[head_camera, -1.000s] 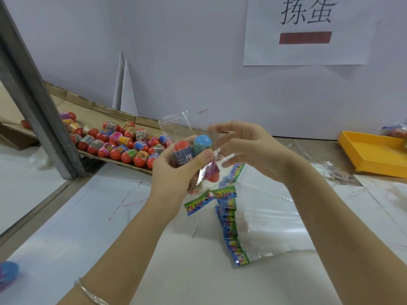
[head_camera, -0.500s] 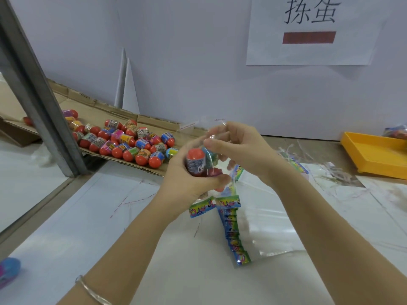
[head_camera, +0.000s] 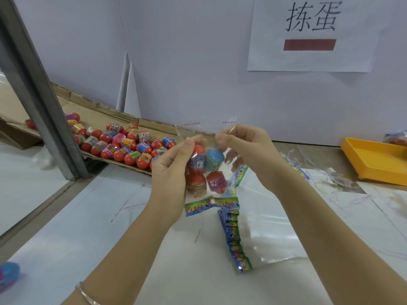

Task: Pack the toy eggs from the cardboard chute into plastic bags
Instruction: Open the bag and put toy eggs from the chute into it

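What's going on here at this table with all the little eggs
A person is bagging toy eggs. Both hands, left hand and right hand, pinch the top of a clear plastic bag held above the table; four eggs sit inside. Many more eggs wait on the cardboard chute, and a stack of empty bags lies below the hands.

Four toy eggs [head_camera: 206, 170] now inside clear plastic bag [head_camera: 204, 137]; both hands [head_camera: 170, 170] shifted to pinching its top edge.
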`<control>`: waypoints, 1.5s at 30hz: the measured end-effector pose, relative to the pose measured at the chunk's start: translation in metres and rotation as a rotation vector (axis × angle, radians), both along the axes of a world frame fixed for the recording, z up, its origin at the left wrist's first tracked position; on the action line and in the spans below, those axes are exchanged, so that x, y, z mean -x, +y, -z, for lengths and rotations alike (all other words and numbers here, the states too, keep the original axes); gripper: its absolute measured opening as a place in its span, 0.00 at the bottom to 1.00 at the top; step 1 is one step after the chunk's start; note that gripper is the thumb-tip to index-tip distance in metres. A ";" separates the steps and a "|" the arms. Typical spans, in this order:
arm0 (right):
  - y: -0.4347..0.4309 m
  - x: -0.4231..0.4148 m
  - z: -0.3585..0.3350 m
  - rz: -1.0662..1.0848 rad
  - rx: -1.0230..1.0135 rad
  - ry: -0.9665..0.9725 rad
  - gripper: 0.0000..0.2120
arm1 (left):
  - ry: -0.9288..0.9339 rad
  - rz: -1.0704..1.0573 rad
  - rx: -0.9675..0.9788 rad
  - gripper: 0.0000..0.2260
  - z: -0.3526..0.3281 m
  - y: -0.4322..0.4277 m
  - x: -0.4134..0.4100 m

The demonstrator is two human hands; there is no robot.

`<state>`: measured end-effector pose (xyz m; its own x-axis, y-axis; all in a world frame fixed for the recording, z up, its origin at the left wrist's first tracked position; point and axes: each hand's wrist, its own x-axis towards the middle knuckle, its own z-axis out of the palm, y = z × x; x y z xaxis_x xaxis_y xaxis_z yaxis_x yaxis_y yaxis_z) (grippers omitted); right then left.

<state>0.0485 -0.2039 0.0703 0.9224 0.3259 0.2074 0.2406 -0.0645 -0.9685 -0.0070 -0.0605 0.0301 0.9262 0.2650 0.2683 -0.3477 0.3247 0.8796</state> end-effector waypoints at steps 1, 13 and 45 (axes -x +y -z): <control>0.001 0.000 0.001 0.004 -0.003 0.002 0.03 | -0.007 -0.023 0.011 0.09 0.001 -0.001 -0.001; 0.017 0.021 -0.003 0.391 0.468 -1.239 0.08 | -0.252 -0.182 -0.265 0.12 0.008 -0.004 -0.002; -0.038 -0.005 -0.023 0.607 0.413 -0.899 0.02 | -0.280 -0.285 -0.509 0.15 0.013 -0.011 0.004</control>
<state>0.0533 -0.2417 0.0934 0.5243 0.0763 0.8481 0.6524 -0.6760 -0.3425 -0.0108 -0.0718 0.0172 0.7153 0.2660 0.6462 -0.5971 -0.2479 0.7629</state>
